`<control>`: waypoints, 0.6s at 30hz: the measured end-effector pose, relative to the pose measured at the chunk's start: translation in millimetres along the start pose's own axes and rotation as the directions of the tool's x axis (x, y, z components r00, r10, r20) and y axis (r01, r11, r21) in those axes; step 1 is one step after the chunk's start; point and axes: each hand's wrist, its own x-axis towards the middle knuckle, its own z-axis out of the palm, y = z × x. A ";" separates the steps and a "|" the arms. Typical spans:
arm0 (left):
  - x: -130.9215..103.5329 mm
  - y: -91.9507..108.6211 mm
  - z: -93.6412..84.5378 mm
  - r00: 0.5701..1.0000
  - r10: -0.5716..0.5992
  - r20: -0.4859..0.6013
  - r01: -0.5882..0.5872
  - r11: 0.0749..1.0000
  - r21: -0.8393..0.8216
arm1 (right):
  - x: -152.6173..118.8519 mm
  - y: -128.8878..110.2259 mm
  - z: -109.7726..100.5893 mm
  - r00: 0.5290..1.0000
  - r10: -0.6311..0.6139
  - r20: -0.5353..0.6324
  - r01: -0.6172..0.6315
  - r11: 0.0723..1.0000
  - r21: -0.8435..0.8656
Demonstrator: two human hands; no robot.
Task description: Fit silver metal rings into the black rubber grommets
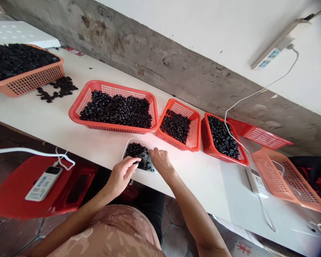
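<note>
A small white tray (125, 147) of black round parts (135, 149) lies at the table's front edge. My left hand (124, 174) is at its near left side, thumb and forefinger pinching a small black part (136, 163). Over the tray's right side is my right hand (162, 161), its fingers bent down and together; what they hold, if anything, is hidden. Beyond the tray stand a large red basket (117, 127) of black rings and a smaller red basket (194, 134) of small black parts.
Another red basket (212, 148) of black parts, with a white cable across it, stands right, near an orange basket (291, 178). A heaped orange basket (34, 78) is far left beside loose black pieces (61, 87). A red stool (13, 185) holds a white power bank (44, 184).
</note>
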 end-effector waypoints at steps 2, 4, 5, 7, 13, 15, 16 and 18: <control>0.8 -0.3 -1.3 1.000 -0.026 0.009 0.026 0.999 -0.029 | 2.3 3.7 -0.2 1.000 -0.012 0.009 0.012 1.000 0.012; 1.4 0.7 -3.1 0.999 -0.052 0.013 0.053 0.996 -0.068 | 2.7 9.5 -3.3 1.000 -0.019 0.003 0.018 0.999 0.046; 1.7 1.5 -3.9 0.998 -0.064 0.014 0.065 0.994 -0.083 | 1.7 12.2 -5.2 1.000 -0.019 -0.009 0.020 0.997 0.069; 2.4 4.0 -5.1 0.996 -0.083 0.026 0.085 0.992 -0.097 | -2.9 16.3 -8.4 0.999 -0.016 -0.048 0.022 0.992 0.121; 8.4 11.5 -0.1 0.998 -0.041 0.052 0.043 0.999 -0.030 | -26.3 16.3 -10.5 0.983 -0.009 -0.183 0.096 0.874 0.476; 11.3 13.2 3.4 0.999 -0.047 0.020 0.047 0.999 -0.020 | -33.7 13.4 -13.1 0.977 0.018 -0.211 0.120 0.773 0.623; 12.4 13.9 5.0 0.998 -0.062 0.012 0.063 0.997 -0.037 | -37.1 11.4 -15.2 0.976 0.023 -0.215 0.127 0.743 0.657; 13.5 15.1 7.1 0.995 -0.099 0.029 0.101 0.989 -0.104 | -43.3 6.8 -20.8 0.977 0.006 -0.215 0.144 0.722 0.677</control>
